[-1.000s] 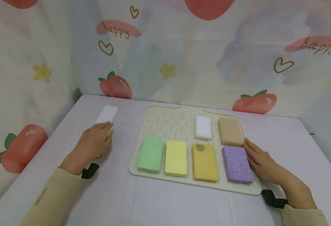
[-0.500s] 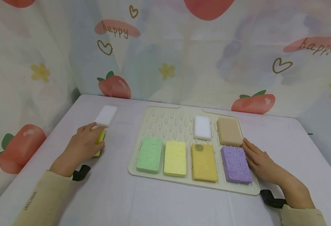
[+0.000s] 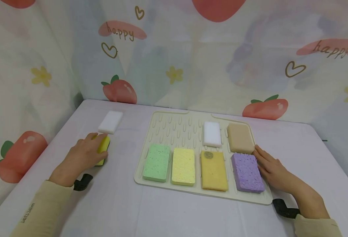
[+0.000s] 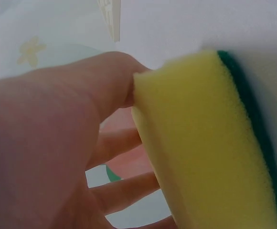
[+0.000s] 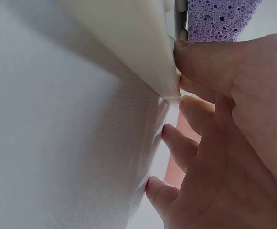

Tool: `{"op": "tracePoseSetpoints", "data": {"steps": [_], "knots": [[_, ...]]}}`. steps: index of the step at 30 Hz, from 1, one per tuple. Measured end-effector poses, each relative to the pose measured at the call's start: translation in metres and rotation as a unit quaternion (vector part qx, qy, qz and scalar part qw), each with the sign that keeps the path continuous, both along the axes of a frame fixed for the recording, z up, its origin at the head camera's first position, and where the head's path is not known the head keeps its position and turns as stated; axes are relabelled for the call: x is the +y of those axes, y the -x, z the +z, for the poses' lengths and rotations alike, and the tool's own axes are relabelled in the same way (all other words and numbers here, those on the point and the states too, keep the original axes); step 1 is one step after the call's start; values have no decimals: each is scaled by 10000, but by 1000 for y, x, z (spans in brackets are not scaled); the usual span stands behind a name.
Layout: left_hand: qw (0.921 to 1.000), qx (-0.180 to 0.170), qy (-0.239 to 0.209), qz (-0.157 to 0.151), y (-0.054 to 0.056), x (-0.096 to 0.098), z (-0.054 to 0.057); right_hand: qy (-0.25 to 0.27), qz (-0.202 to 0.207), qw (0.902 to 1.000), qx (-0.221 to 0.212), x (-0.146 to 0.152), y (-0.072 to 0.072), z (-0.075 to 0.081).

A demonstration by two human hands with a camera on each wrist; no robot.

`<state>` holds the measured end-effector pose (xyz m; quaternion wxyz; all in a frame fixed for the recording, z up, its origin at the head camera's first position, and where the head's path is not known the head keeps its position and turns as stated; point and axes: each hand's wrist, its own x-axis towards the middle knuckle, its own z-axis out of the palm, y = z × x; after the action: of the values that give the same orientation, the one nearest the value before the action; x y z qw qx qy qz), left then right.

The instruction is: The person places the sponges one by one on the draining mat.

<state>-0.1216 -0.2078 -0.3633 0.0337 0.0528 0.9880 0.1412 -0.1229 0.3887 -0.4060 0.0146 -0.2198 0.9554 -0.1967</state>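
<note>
On the left of the table my left hand (image 3: 80, 158) holds a yellow scrub sponge (image 3: 103, 149) with a green scouring layer. The left wrist view shows the thumb at one corner of the sponge (image 4: 200, 138) and several fingers along its side, the green face turned toward the table. Just beyond it lies a white sponge (image 3: 110, 121). My right hand (image 3: 276, 172) rests at the right edge of the cream mat (image 3: 174, 130), fingers mostly straight, beside a purple sponge (image 3: 247, 172). In the right wrist view its thumb and a fingertip touch the mat's edge (image 5: 129, 43).
A green sponge (image 3: 157, 163), a pale yellow sponge (image 3: 183, 166) and a darker yellow sponge (image 3: 214, 172) line the mat's front. Behind them are a smaller white sponge (image 3: 212, 134) and a beige sponge (image 3: 240, 138). A patterned curtain (image 3: 203, 59) rises behind the table.
My left hand has moved left with the scrub sponge and more of that sponge shows. The white sponge beyond it is now uncovered. The right hand stays at the mat's edge.
</note>
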Motion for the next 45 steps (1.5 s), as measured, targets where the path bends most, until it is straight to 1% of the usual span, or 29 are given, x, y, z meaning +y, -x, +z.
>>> {"op": "tracePoseSetpoints", "data": {"steps": [9,14,22,24,30,35,38,42,45], "knots": [[9999,52,99,-26,0,0,0,34,-8,10000,2,0,0,0],[9999,34,96,-33,1,-1,0,33,67,9998,185,1,0,-2],[9998,67,133,-98,2,-3,0,58,-71,9998,-154,-1,0,-1],[9999,64,116,-97,2,-3,1,69,-73,9998,-186,-1,0,0],[9999,65,55,-105,3,-3,6,39,-30,9999,-97,0,0,0],[9998,125,-48,-110,5,1,10,-5,-37,10000,-58,0,0,1],[9998,95,-112,-100,7,4,12,20,-24,10000,-44,0,0,1],[9998,36,-125,-157,9,10,14,34,20,10000,54,1,0,0],[9996,57,-102,-250,10,14,16,27,56,9999,139,2,-1,-1]]}}
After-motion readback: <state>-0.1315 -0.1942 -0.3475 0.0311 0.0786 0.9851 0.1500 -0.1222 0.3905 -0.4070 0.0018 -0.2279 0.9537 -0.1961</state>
